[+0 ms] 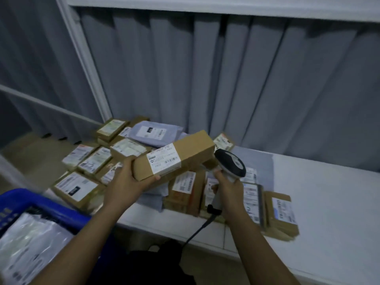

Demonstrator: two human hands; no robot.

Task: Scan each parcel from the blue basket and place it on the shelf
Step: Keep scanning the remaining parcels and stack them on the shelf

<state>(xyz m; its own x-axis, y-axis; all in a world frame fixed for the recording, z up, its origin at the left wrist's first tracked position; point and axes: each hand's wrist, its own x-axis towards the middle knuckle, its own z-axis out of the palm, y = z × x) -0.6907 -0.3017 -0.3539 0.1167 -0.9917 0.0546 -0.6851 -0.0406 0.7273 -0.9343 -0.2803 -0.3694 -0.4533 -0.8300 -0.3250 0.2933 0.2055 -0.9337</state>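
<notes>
My left hand grips the near end of a long brown cardboard parcel with a white label, held tilted above the white shelf. My right hand holds a white and black barcode scanner by its handle, its head just right of the parcel's far end. The blue basket sits at the lower left with plastic-wrapped parcels inside.
Several labelled cardboard boxes and grey mailer bags lie spread on the shelf under my hands. Flat parcels lie near the shelf's front edge. A black cable hangs from the scanner. Grey curtains hang behind.
</notes>
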